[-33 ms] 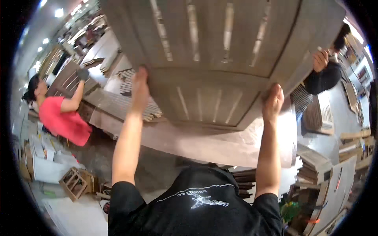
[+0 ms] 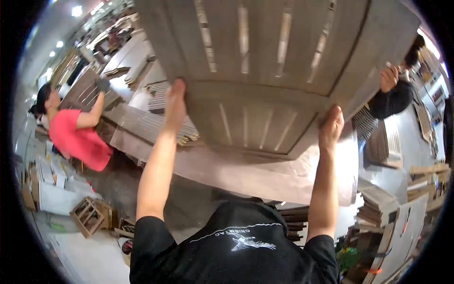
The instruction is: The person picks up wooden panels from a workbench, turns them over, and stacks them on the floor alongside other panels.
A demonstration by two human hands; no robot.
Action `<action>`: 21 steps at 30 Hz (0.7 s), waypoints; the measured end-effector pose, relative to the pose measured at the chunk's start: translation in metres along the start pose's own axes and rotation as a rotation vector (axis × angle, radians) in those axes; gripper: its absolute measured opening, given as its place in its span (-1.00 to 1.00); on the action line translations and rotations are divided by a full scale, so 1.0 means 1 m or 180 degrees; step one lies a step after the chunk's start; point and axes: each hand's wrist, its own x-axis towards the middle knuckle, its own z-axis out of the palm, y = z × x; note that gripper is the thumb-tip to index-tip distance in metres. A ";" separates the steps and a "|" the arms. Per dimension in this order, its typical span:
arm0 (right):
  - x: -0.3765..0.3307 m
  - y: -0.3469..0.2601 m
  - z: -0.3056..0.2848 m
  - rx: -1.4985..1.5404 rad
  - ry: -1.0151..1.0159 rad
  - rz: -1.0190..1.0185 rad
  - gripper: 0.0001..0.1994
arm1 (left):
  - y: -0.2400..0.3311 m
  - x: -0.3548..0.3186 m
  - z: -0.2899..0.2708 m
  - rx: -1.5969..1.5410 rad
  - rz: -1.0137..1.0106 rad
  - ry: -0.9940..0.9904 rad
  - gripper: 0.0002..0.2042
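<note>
two bare hands hold a large brown slotted panel by its opposite long edges, tilted up in front of the wearer's body and above the table. the left hand is at the left edge and the right hand at the right edge, a little nearer the panel's bottom. the fingers close on the edges, the panel held between the two hands; their tips are partly hidden and blurred, so i cannot tell how far they are spread. long slots run through the panel's upper section and shorter ones through the lower. its bottom end overlaps the table from this angle, and i cannot tell whether they touch.

a stack of thin boards lies on the table, left of the panel. beyond it, a person in a pinkish-red shirt has a gray glove at another slotted board. on the right, a second person's hand is near the panel's far edge, contact unclear. more boards are stacked past the table's right end, and a small wooden frame sits at lower left.
</note>
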 end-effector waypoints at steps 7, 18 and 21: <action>-0.015 0.020 0.003 0.0155 0.0210 0.0542 -0.61 | 0.061 -0.033 -0.010 -0.1071 -0.0224 -0.0545 -0.51; -0.088 0.046 0.010 0.0609 0.0405 0.1181 -0.28 | 0.102 -0.013 -0.059 -0.0898 -0.0090 -0.0505 -0.65; -0.123 0.043 0.044 0.1239 0.0366 0.1514 -0.29 | 0.077 0.000 -0.100 -0.0758 -0.0086 0.0554 -0.75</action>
